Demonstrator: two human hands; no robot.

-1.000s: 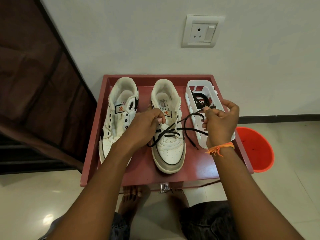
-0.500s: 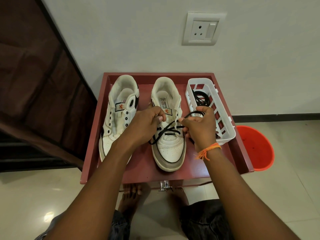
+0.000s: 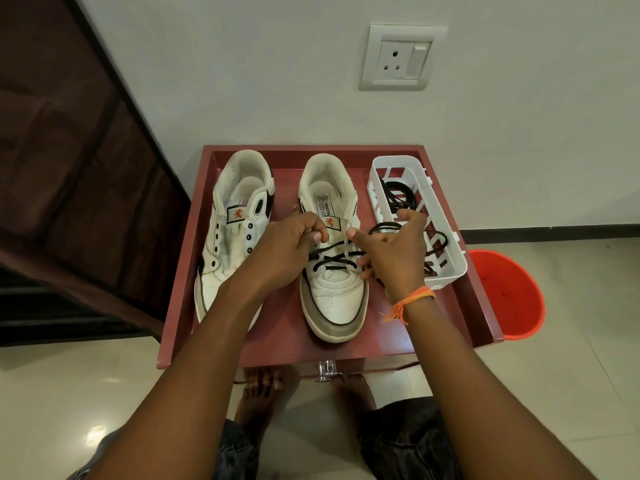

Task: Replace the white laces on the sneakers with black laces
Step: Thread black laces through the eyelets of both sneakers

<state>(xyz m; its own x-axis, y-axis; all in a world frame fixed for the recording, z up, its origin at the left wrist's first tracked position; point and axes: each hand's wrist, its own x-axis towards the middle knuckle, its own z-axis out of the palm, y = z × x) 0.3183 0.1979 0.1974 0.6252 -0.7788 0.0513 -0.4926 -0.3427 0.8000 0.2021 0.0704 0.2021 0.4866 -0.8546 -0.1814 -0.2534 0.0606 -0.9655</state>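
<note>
Head view, ordered near to far. Nearest the camera, the person's knees and bare feet (image 3: pixel 258 393) stand on the tiled floor below the front edge of the red desk (image 3: pixel 284 348). On it, toe toward the viewer, the right-hand sneaker (image 3: pixel 334 299) carries a black lace (image 3: pixel 329 261) crossed through its lower eyelets. Left hand (image 3: pixel 284 251): a curled grip, thumb and fingers pinching the lace end at the sneaker's left eyelet row. Right hand (image 3: pixel 394 251): fingers curled, a grip closed round the lace's other length beside the right eyelet row; an orange thread bracelet (image 3: pixel 407 303) circles the wrist. From this hand the lace loops away over the white basket (image 3: pixel 446 268), which stands just right of the sneaker and holds a further coil of black lace (image 3: pixel 398 194). The left-hand sneaker (image 3: pixel 235 233) lies unlaced, eyelets bare. An orange bucket (image 3: pixel 509 292) sits on the floor beside the desk. Beyond, a wall socket (image 3: pixel 398 58).
</note>
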